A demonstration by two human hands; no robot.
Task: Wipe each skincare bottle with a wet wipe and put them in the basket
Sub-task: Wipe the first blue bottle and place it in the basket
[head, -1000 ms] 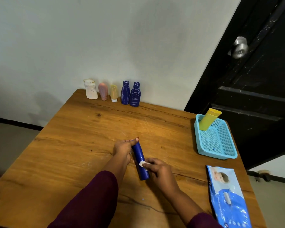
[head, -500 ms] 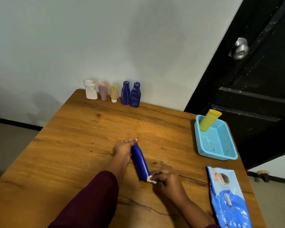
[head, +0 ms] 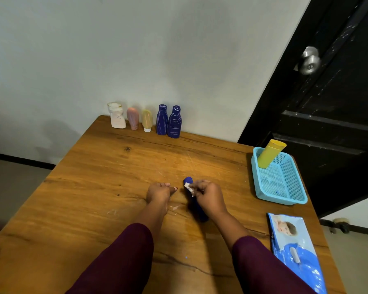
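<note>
A dark blue bottle [head: 198,212] lies on the wooden table [head: 89,198], its top pointing away from me. My right hand [head: 209,199] lies over its middle and pinches a small white wet wipe [head: 188,186] against its upper end. My left hand [head: 159,193] rests on the table just left of the bottle, apart from it, with fingers loosely curled, thumb pointing right and nothing in it. At the right edge stands a light blue basket [head: 255,177] with a yellow bottle [head: 271,154] leaning in its far corner.
Along the table's far edge, by the wall, stand a white bottle [head: 116,116], a pink tube [head: 133,118], a pale yellow tube [head: 147,120] and two dark blue bottles [head: 168,122]. A blue wipes pack [head: 295,251] lies at the near right. A black door [head: 327,102] is beyond the basket.
My left hand has let go of the bottle's top and shifted slightly left. My right hand slid the wipe from the bottle's near end up to its far end; the bottle moved right.
</note>
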